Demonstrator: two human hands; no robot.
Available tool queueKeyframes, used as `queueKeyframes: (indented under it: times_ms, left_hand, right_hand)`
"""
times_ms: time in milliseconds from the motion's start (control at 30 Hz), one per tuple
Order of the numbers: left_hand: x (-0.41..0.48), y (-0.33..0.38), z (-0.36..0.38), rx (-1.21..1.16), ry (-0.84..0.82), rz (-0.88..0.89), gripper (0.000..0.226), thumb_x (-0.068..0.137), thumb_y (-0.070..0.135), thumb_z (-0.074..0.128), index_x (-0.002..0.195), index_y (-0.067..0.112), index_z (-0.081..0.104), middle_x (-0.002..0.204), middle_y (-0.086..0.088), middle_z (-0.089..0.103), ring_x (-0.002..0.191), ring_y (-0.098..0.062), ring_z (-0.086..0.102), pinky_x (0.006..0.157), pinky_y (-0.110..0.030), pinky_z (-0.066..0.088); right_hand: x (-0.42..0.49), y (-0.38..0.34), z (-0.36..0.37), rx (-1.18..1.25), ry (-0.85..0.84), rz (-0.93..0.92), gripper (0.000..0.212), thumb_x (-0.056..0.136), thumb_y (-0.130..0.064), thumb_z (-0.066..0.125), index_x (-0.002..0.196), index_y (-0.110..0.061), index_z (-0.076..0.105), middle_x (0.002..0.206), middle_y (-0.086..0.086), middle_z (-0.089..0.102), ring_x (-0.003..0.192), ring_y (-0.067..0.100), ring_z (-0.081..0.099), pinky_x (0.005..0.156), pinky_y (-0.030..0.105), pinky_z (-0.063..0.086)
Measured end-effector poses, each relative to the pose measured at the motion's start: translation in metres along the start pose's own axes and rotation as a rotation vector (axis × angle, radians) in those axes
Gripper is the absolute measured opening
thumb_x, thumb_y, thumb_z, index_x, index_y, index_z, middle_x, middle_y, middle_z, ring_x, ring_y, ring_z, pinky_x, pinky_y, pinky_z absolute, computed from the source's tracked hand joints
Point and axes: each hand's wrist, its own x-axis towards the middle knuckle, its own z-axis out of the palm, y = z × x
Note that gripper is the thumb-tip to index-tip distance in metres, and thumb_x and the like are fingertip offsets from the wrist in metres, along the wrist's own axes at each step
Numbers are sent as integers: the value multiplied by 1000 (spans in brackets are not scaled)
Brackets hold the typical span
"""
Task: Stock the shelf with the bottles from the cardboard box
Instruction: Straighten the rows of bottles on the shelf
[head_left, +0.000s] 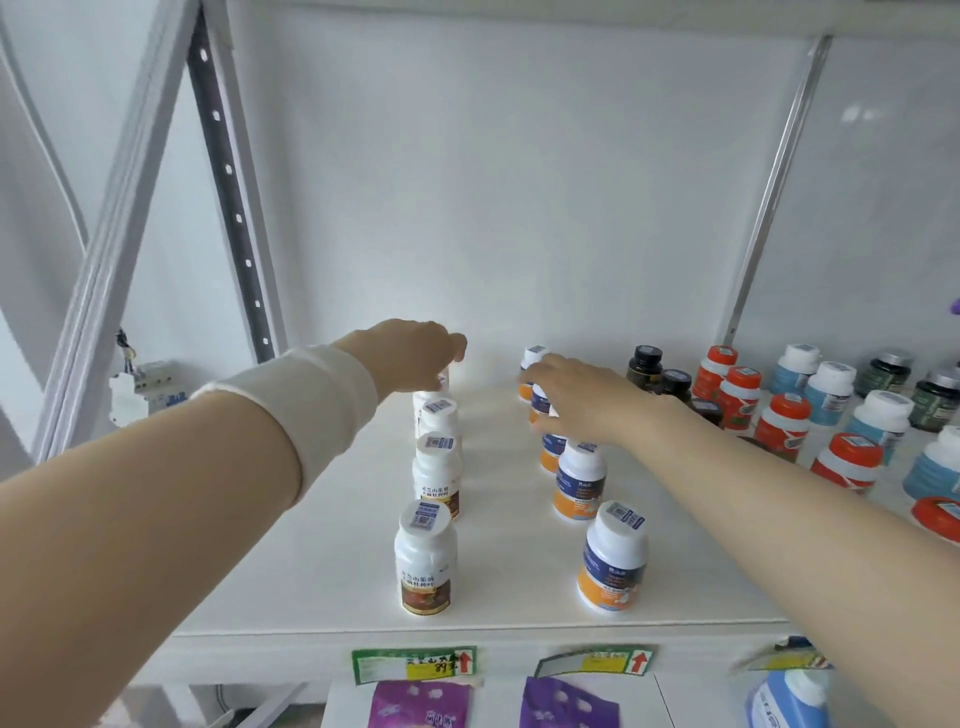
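left hand (410, 356) gripped rear brown-label bottle (440, 385) upright from above | right hand (576, 397) gripped orange-label bottle (540, 404) directly beneath, upright

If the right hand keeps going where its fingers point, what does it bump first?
Probably the rearmost orange-labelled bottle, its white cap just beyond the right hand; depth is unclear.

Set upright on the white shelf (498, 597) in two rows running from 6 toward 12 o'clock. At 9 o'clock, white brown-labelled bottles (426, 564); at 3 o'clock, orange-and-blue-labelled bottles (613, 564). Capped in white, with barcode stickers on top. Rows well apart.
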Motion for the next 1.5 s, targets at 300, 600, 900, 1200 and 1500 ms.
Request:
queueKeyframes:
  times_ms: [300,600,900,1200,1500]
  left_hand:
    - [-8,-33,37,20,-17,113,44,95,22,51,136,18,38,133,-3,46,113,-29,56,89,-36,44]
    - [-8,-40,89,-917,42,-31,46,89,28,62,131,17,48,127,-4,58,108,-19,59,85,-23,42]
    - [0,-23,116,-1355,31,-91,50,86,26,67,132,18,49,120,1,58,101,-12,57,86,-20,39]
    - [12,-15,124,-1392,77,-66,34,84,20,69,115,18,57,102,2,62,91,-13,58,82,-20,45]
    - [10,-20,121,-1467,38,-23,37,85,10,67,120,7,56,100,0,59,88,-16,58,79,-21,49]
  right_hand:
    - [10,-40,14,-57,-98,56,59,92,-32,55,144,-21,29,145,-2,35,129,20,42,89,28,37]
    - [5,-66,40,493,-30,147,60,82,-37,68,134,-19,43,136,-3,48,118,12,50,94,21,40]
    - [3,-80,68,849,-12,239,55,76,-32,74,124,-22,51,112,-15,55,104,3,53,79,17,40]
    - [6,-77,82,993,11,257,42,76,-26,75,109,-27,49,108,-12,57,103,10,58,78,18,44]
    - [6,-77,87,1070,11,262,38,73,-21,77,102,-26,53,98,-18,59,100,13,61,86,27,49]
